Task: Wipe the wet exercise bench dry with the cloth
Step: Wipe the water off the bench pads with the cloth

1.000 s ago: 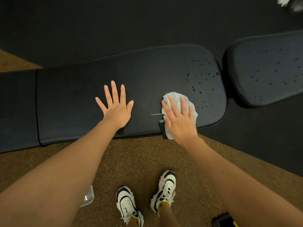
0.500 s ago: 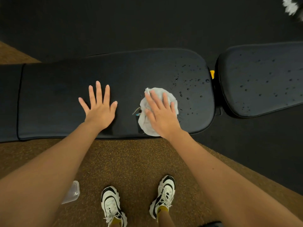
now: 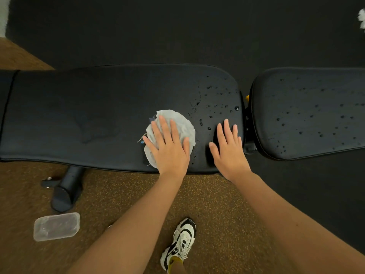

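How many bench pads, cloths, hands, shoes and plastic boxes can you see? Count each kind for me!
bench pads: 2
cloth: 1
hands, left hand and right hand: 2
shoe: 1
plastic box: 1
Total: 7

A clear plastic container (image 3: 56,226) lies on the brown speckled floor (image 3: 213,210), beside a black-and-white sneaker (image 3: 180,242) farther right.

Two hands (image 3: 171,153), two pads (image 3: 98,115), one cloth (image 3: 177,123).
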The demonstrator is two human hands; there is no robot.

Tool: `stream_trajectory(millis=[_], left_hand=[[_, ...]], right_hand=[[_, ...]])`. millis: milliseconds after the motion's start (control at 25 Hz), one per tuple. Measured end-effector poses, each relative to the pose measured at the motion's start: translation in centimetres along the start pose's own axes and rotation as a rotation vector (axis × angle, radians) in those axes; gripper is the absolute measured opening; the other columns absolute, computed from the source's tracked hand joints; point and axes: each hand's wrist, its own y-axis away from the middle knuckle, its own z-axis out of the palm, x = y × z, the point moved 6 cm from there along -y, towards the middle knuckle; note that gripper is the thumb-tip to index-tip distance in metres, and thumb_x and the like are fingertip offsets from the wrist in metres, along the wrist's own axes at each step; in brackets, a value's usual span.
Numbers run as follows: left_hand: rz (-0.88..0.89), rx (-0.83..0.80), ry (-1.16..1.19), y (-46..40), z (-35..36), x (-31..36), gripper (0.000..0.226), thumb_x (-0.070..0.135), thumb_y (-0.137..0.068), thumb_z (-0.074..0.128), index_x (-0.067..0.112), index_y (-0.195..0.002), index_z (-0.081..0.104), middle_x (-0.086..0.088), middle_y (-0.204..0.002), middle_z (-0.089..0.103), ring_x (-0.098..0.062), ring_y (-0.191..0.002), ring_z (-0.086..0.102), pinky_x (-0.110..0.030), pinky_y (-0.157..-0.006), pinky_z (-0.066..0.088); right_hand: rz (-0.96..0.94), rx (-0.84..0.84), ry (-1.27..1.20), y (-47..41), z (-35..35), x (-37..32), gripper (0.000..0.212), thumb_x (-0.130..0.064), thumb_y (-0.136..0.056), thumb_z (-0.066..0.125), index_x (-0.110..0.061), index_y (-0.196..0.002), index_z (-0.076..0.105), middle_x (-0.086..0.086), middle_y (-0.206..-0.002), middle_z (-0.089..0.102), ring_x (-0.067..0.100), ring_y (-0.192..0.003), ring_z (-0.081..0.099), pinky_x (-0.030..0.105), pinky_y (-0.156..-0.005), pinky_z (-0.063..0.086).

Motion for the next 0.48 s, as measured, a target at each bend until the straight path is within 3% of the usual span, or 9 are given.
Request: stream_trajectory(millis=[160,360,480], left_hand=[[-0.089,-0.024,0.014,-2.2,-0.1,2.0,0.065,0.045,-0.096,0.009,0.009,-0.149,0.016,-0.014,-0.158,0.01,-0.041,-0.143,0.007,-0.071,-0.105,0.01],[0.298,-0.051,-0.141,2.0,0.1,-0.6,0.058,0.041,-0.097,0.013,0.016,-0.149,0.016,-0.008,-0.158,0.014,-0.036,-0.145,0.009,-0.068,-0.107,0.018],[0.208,-0.024,-0.145,1.5,-0.6,-2.8,0.058,0.038,-0.096,0.016,0.014,-0.148,0.024,-0.011,-0.157,0.019,-0.038,-0.143,0.016,-0.065,-0.108,0.022]], right_hand=[[0.003,-0.05,0.015,-0.4,0.5,0.3,0.059,-0.038,-0.102,0.019,-0.014,-0.151,-0.005,0.001,-0.157,-0.021,0.025,-0.143,-0.022,0.04,-0.116,-0.006],[-0.019,-0.098,-0.057,-0.2,-0.1,0.4,0.058,-0.037,-0.102,0.019,-0.015,-0.151,-0.003,-0.001,-0.157,-0.02,0.023,-0.143,-0.021,0.04,-0.118,-0.005],[-0.029,-0.116,-0.086,-0.2,-0.4,0.3,0.056,-0.035,-0.103,0.02,-0.015,-0.151,-0.001,-0.001,-0.158,-0.018,0.023,-0.144,-0.019,0.04,-0.118,-0.003]])
